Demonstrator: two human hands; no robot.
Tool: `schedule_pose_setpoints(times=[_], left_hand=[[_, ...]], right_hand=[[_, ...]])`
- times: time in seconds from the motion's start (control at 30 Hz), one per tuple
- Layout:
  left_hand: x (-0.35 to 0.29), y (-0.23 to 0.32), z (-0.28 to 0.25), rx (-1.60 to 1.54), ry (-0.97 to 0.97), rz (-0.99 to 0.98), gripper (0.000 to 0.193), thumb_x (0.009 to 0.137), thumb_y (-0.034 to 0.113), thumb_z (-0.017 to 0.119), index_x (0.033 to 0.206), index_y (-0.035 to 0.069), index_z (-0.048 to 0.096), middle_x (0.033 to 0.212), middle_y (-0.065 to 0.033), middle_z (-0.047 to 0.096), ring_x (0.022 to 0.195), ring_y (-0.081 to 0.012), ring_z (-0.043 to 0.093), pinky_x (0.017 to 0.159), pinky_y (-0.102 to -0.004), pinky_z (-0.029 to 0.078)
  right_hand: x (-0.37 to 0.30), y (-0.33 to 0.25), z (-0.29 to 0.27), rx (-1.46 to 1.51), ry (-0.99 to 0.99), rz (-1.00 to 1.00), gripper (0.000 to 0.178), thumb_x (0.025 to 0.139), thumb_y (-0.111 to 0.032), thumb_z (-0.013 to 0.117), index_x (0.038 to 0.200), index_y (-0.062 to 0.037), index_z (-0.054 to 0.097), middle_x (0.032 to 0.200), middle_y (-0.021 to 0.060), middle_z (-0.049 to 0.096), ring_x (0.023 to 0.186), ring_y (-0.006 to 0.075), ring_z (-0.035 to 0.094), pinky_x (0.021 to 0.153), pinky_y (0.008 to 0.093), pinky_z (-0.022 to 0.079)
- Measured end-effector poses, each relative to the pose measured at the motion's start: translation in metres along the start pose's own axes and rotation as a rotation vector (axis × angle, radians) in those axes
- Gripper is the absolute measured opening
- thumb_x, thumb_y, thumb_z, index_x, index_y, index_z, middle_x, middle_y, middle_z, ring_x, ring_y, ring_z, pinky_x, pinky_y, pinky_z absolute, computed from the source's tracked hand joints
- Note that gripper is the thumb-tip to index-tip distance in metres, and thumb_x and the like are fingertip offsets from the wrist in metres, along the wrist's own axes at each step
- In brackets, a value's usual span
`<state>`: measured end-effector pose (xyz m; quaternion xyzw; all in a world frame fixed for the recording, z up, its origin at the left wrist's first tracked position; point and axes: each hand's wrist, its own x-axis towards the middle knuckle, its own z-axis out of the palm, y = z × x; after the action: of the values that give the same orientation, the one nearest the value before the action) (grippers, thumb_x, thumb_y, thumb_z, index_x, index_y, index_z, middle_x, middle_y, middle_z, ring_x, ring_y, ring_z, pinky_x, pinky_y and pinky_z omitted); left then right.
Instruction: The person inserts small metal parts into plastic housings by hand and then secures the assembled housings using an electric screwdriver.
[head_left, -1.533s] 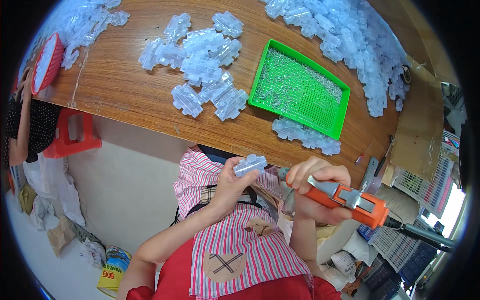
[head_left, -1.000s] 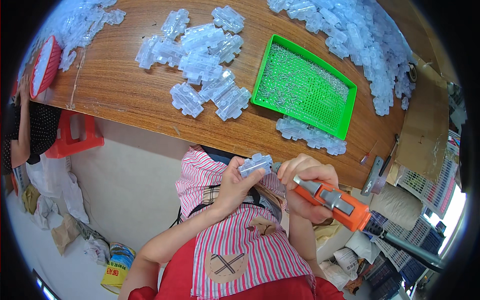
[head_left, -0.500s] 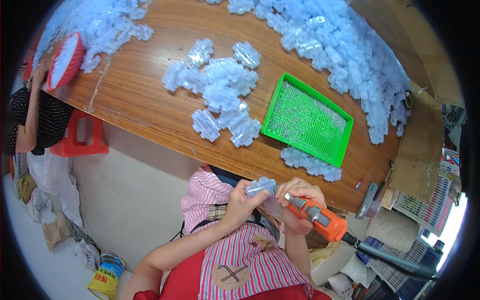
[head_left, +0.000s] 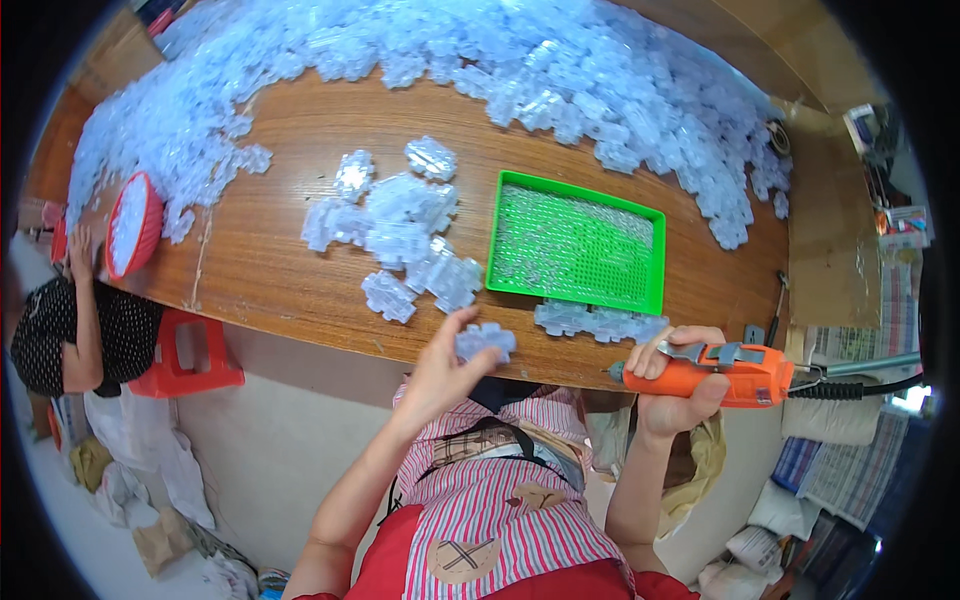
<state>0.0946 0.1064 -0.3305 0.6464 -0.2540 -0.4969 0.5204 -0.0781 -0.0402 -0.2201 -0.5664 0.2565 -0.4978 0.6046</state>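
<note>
My left hand (head_left: 440, 372), at the table's front edge, pinches a clear bluish plastic piece (head_left: 485, 343) with notched edges between thumb and fingers. To its right, my right hand (head_left: 664, 412) is wrapped round an orange electric screwdriver (head_left: 735, 378), whose tip points left and is apart from the piece. A green tray (head_left: 662, 262) of small metal parts, too fine to make out, lies beyond my hands. Several like pieces (head_left: 600, 322) line its near side. Left of the tray is a small pile of such pieces (head_left: 402, 212).
A large heap of clear pieces (head_left: 560, 70) spans the table's (head_left: 290, 230) far side. At left, a co-worker's hand (head_left: 80, 255) is by a red basket (head_left: 148, 228), with a red stool (head_left: 190, 350) below. Cardboard (head_left: 833, 240) stands at right; a cable (head_left: 850, 390) trails from the screwdriver.
My left hand has carried the plastic piece forward and left to the table edge. The screwdriver has moved away from it, up and right, and turned nearly level. The view has shifted too.
</note>
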Motion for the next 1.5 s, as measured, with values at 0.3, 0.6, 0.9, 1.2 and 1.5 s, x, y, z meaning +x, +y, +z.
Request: schedule_pose_setpoints(times=[0.3,0.6,0.9,1.2,1.5], left_hand=[[0.013,0.049,-0.02,0.241,0.159,-0.048,0.046,0.085,0.016,0.065,0.124,0.001,0.046,0.094,-0.0159,0.067,0.068,-0.0176,0.064,0.064,-0.0298,0.051],[-0.012,0.059,0.003,0.993,0.268,-0.026,0.042,0.088,0.033,0.062,0.107,-0.003,0.052,0.099,-0.0207,0.05,0.088,-0.0381,0.057,0.071,-0.0455,0.048],[-0.001,0.06,0.038,1.029,0.436,0.328,0.044,0.079,0.031,0.071,0.109,0.003,0.054,0.105,-0.0182,0.049,0.1,-0.0363,0.05,0.081,-0.0437,0.043],[0.035,0.044,0.076,1.166,0.164,0.706,0.052,0.064,0.018,0.076,0.111,0.013,0.056,0.116,-0.0079,0.047,0.107,-0.0301,0.043,0.09,-0.0417,0.034],[0.028,0.035,0.079,1.167,0.052,0.723,0.052,0.066,0.015,0.072,0.112,0.004,0.05,0.106,-0.01,0.053,0.107,-0.0301,0.047,0.09,-0.0409,0.038]], right_hand=[[-0.005,-0.005,-0.019,-0.077,0.096,-0.048,0.067,0.082,-0.067,0.052,0.097,-0.0019,0.046,0.061,0.0056,0.047,0.053,0.0144,0.049,0.05,0.0292,0.045],[-0.005,0.005,-0.024,0.024,0.107,-0.073,0.067,0.081,-0.058,0.063,0.099,0.0041,0.047,0.065,0.0059,0.053,0.055,0.0141,0.053,0.052,0.029,0.049],[-0.007,0.008,-0.022,0.022,0.089,-0.026,0.065,0.079,-0.057,0.066,0.1,0.0024,0.049,0.066,0.0049,0.054,0.056,0.0142,0.053,0.053,0.0288,0.048],[-0.006,0.007,-0.019,0.031,0.083,-0.035,0.066,0.079,-0.058,0.065,0.099,0.0027,0.049,0.066,0.005,0.054,0.056,0.014,0.053,0.053,0.0286,0.048],[-0.009,0.012,-0.019,0.04,0.057,-0.059,0.066,0.081,-0.058,0.062,0.1,0.0037,0.047,0.065,0.0061,0.054,0.055,0.0148,0.053,0.052,0.029,0.049]])
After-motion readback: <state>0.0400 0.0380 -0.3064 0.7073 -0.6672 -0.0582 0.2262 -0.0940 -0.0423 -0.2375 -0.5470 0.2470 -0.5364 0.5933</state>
